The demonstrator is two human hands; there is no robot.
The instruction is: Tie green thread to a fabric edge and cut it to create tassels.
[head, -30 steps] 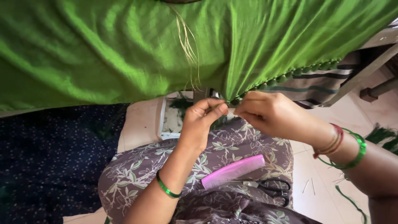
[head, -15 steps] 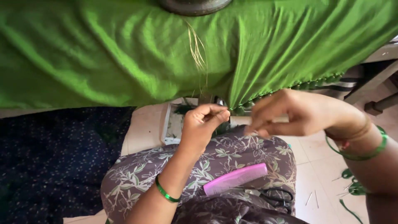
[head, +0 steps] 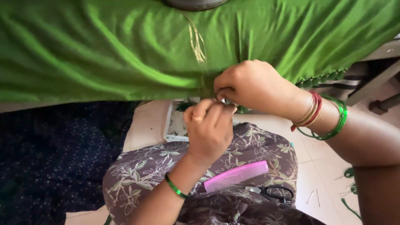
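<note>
A shiny green cloth (head: 125, 54) hangs across the top of the view, with a few golden threads (head: 196, 39) lying on it. My right hand (head: 250, 85) pinches the cloth's lower edge, next to a row of small green knotted tassels (head: 323, 78). Just below it, my left hand (head: 208, 129) is closed, fingertips meeting the right hand at the cloth's edge. What my fingers hold there is too small to make out. Green bangles ring both wrists, and red ones the right.
A pink comb (head: 235, 176) and black-handled scissors (head: 275, 192) lie on my lap, which is covered in floral fabric (head: 137, 175). Dark blue dotted cloth (head: 50, 158) lies at left. Tiled floor (head: 321, 175) with thread scraps is at right. A wooden furniture leg (head: 375, 83) stands far right.
My right hand has moved left and up onto the cloth's edge, closing over my left hand's fingertips. My left hand stays at the same spot.
</note>
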